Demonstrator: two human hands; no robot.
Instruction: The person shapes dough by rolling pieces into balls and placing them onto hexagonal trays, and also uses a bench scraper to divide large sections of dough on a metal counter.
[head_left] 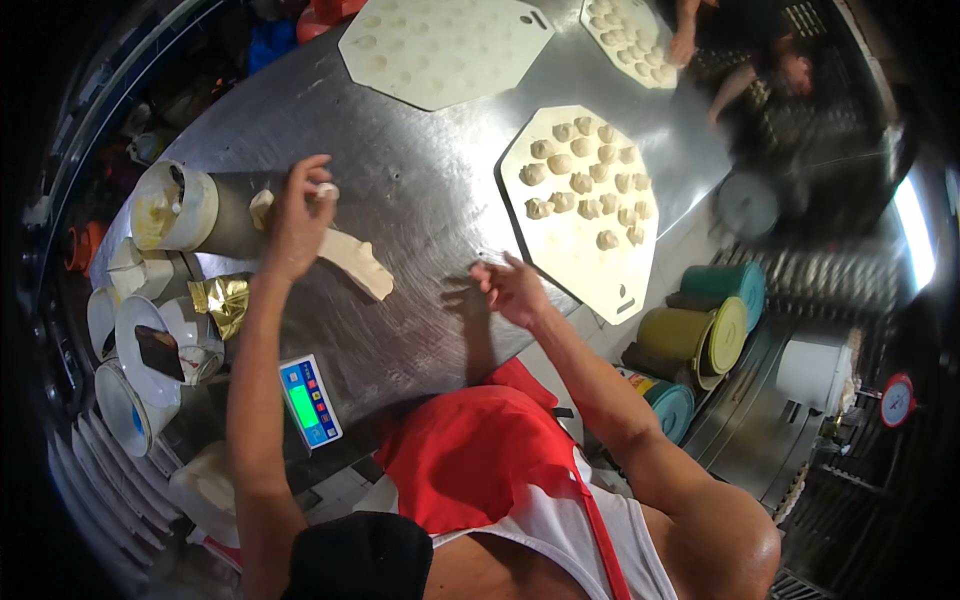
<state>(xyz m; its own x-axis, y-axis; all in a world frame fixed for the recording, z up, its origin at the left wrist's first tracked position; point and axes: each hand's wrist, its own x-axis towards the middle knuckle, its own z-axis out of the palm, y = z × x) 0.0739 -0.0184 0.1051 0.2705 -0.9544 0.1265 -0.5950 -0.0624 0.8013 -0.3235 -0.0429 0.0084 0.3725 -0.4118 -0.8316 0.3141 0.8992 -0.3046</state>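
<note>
On the left of the steel table, my left hand [297, 222] is closed, with a small pale lump of dough [326, 190] at its fingertips. A long dough strip [358, 264] lies on the metal beside that hand, and another dough piece [261, 209] shows just left of it. My right hand [512, 291] hovers over the table with fingers loosely bent and apart; nothing visible is in it. Close by on its right is a cream octagonal board [555, 232] bearing rows of small pleated dumplings [581, 183].
A white tub [186, 207], a gold foil packet [222, 303] and a digital scale [311, 402] line the left side. Farther away are a second board [440, 60] and a third dumpling board [628, 40] near another person's hand [683, 47]. Lidded buckets [680, 335] stand at right.
</note>
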